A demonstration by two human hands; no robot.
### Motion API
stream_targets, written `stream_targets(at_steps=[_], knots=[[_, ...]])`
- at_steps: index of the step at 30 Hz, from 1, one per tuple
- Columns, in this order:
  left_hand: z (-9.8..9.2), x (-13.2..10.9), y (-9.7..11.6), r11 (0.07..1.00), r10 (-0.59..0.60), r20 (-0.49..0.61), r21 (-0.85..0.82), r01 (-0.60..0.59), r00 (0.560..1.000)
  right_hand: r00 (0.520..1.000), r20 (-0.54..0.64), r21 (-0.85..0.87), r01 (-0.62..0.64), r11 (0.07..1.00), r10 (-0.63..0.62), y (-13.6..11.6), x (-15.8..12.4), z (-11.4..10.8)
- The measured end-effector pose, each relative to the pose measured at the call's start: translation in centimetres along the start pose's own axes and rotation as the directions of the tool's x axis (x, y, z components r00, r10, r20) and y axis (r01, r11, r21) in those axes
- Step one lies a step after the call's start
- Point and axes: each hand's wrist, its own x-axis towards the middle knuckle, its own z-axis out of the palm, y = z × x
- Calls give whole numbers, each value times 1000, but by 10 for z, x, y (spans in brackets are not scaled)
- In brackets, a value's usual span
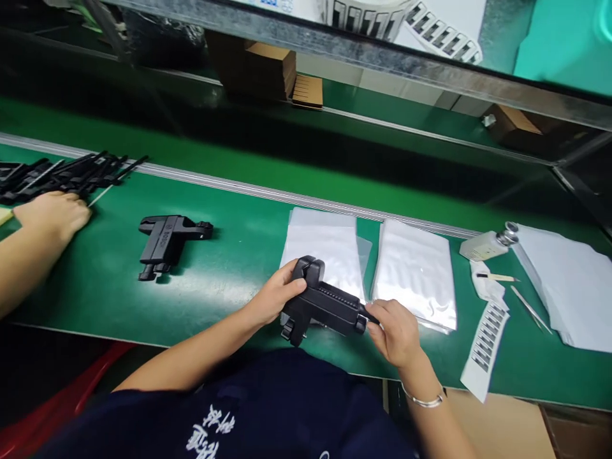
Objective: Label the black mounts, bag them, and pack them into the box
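Note:
A black plastic clamp-like holder (329,306) is held in front of my body, above the near part of the bench. My left hand (275,296) grips its left end, thumb on top beside the rounded jaws. The fingers of my right hand (394,328) are closed around a thin black part at its right end; the fingertips partly hide that part. A second black holder (165,241) of similar look, with raised lettering, lies on the bench to the left. Behind the held piece are clear plastic bags (322,233), partly covered by it.
Another person's hand (57,213) rests by a pile of black parts (62,175) at far left. To the right are more plastic bags (415,274), a pump bottle (488,245), a label strip (486,344), tweezers (530,306) and white sheets (568,280). A metal shelf (382,64) overhangs the back.

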Motion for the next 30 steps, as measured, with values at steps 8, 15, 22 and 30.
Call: stream_targets(at_steps=[8, 15, 22, 30], knots=[[-6, -11, 16, 807, 224, 197, 511, -295, 954, 551, 470, 637, -752, 167, 689, -2, 1, 21], [1, -6, 6, 957, 145, -29, 258, -133, 989, 827, 82, 256, -556, 790, 556, -4, -14, 10], [3, -6, 3, 966, 141, -39, 223, -129, 989, 786, 83, 295, -607, 738, 613, -4, -13, 6], [21, 13, -2, 987, -77, -153, -155, 53, 985, 678, 62, 655, -581, 483, 732, 4, -25, 35]])
